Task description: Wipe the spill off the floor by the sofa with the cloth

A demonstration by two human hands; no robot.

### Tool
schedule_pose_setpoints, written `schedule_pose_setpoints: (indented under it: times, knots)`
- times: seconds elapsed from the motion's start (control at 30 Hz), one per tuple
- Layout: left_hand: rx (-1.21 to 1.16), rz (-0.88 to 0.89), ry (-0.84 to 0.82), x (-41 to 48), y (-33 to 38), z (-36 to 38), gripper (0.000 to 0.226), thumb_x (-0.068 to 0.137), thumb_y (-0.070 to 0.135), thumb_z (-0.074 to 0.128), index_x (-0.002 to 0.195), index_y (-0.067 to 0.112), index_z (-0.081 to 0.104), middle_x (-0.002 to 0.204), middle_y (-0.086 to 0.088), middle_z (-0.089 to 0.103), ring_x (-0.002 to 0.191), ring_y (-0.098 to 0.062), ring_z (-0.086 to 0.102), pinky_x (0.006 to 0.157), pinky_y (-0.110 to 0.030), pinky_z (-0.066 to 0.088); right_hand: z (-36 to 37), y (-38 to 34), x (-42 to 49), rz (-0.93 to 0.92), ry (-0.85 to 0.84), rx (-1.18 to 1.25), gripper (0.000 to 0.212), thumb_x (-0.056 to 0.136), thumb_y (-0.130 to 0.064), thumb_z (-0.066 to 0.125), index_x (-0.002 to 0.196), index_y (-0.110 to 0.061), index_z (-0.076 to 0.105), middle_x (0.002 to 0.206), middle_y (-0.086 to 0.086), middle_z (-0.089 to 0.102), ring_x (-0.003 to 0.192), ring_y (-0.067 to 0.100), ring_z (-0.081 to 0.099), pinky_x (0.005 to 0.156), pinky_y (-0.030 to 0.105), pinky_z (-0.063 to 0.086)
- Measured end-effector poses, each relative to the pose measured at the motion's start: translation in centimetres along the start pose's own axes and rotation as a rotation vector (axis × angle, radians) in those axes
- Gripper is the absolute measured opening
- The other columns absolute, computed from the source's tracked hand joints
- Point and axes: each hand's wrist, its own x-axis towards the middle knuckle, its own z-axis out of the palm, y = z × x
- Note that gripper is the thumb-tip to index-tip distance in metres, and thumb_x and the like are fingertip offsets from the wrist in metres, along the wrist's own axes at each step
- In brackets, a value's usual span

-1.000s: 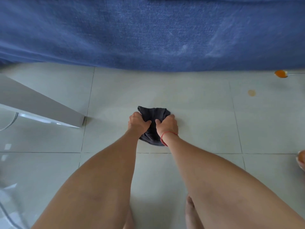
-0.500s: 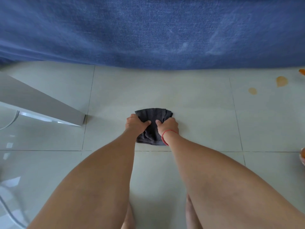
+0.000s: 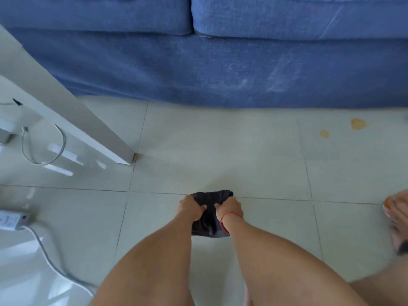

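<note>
The dark cloth is held bunched on the floor under the left hand and right hand, fingers closed on it. Two orange spots by the sofa, well apart from the cloth, are not yet wiped

The sofa is blue, a denim-like weave with pale scuffed streaks. The floor is pale grey-green tile crossed by thin dark grout lines. The cloth is dark charcoal grey. Two spill spots — amber-yellow — mark the tile. A red band circles one wrist — the table leg is white.
</note>
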Motion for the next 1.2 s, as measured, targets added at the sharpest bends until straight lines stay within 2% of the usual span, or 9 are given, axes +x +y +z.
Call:
schedule_pose_setpoints:
  times: [0.1,0.33,0.47,0.7,0.9,1.0,1.07,1.13,1.2]
  knots:
    - [-0.095,0.043,0.070,-4.1,1.0,-3.2,0.049,0.090,0.030,0.060,0.132,0.007,0.054,0.128,-0.017,0.061,0.118,-0.033,0.057,0.098,-0.036,0.049,-2.4,-1.8,-3.9,-0.108,0.031,0.056,0.037,0.095,-0.028,0.055,0.124,-0.007,0.052,0.131,0.014,0.057,0.120,0.034,0.055,0.095,0.036,0.044]
    - [-0.272,0.308,0.433,-16.2,5.8,-15.8,0.043,0.097,0.026,0.049,0.136,0.007,0.052,0.134,-0.014,0.057,0.124,-0.034,0.053,0.105,-0.037,0.043,-12.0,-10.6,-16.2,-0.548,0.183,0.168,0.041,0.095,-0.031,0.054,0.127,-0.004,0.053,0.135,0.017,0.054,0.125,0.034,0.051,0.099,0.037,0.042]
    - [-0.503,0.271,0.598,-23.0,6.5,-21.3,0.055,0.097,0.036,0.048,0.140,0.001,0.043,0.139,-0.018,0.051,0.129,-0.035,0.048,0.108,-0.039,0.040,-14.9,-14.0,-23.4,-0.767,0.245,0.185,0.046,0.097,-0.033,0.050,0.131,-0.003,0.049,0.140,0.018,0.050,0.129,0.035,0.046,0.102,0.039,0.039]
    - [-0.507,0.246,0.820,-30.7,-0.6,-25.8,0.052,0.099,0.032,0.043,0.141,0.002,0.043,0.144,-0.018,0.047,0.133,-0.036,0.043,0.109,-0.037,0.034,-10.9,-16.3,-32.9,-0.972,0.198,0.198,0.045,0.096,-0.030,0.053,0.129,0.001,0.050,0.138,0.021,0.050,0.128,0.036,0.047,0.101,0.037,0.040]
    - [-0.591,0.070,1.003,-36.7,-12.9,-29.7,0.054,0.098,0.032,0.044,0.143,0.003,0.038,0.144,-0.019,0.045,0.132,-0.037,0.043,0.109,-0.038,0.034,-2.6,-18.4,-42.4,-1.126,-0.018,0.123,0.049,0.093,-0.030,0.058,0.130,0.001,0.050,0.136,0.020,0.053,0.127,0.035,0.049,0.101,0.036,0.041]
    - [-0.663,-0.028,1.086,-39.2,-19.3,-31.0,0.051,0.098,0.033,0.043,0.142,0.006,0.041,0.140,-0.017,0.048,0.128,-0.037,0.046,0.107,-0.040,0.037,1.8,-19.4,-46.9,-1.166,-0.203,0.098,0.051,0.093,-0.030,0.059,0.132,0.001,0.048,0.137,0.018,0.052,0.126,0.035,0.050,0.101,0.036,0.041]
    - [-0.689,-0.128,1.075,-40.1,-22.8,-31.7,0.055,0.098,0.038,0.041,0.144,0.008,0.036,0.142,-0.016,0.046,0.129,-0.036,0.046,0.109,-0.041,0.038,3.8,-19.4,-49.2,-1.142,-0.331,0.043,0.057,0.093,-0.037,0.057,0.136,-0.003,0.044,0.140,0.014,0.050,0.127,0.034,0.048,0.101,0.037,0.040]
    - [-0.693,-0.297,0.985,-40.5,-25.1,-31.6,0.068,0.097,0.049,0.036,0.151,0.009,0.023,0.151,-0.015,0.035,0.138,-0.036,0.036,0.114,-0.044,0.032,4.8,-19.6,-50.2,-1.088,-0.452,-0.033,0.067,0.091,-0.047,0.054,0.141,-0.007,0.038,0.143,0.012,0.045,0.129,0.033,0.045,0.103,0.040,0.038]
    - [-0.602,-0.436,0.935,-40.2,-26.6,-31.2,0.079,0.096,0.054,0.031,0.154,0.009,0.003,0.159,-0.019,0.012,0.146,-0.037,0.015,0.119,-0.048,0.019,4.4,-20.4,-50.8,-1.120,-0.498,0.013,0.072,0.089,-0.050,0.055,0.142,-0.006,0.036,0.144,0.012,0.044,0.131,0.033,0.043,0.105,0.042,0.036]
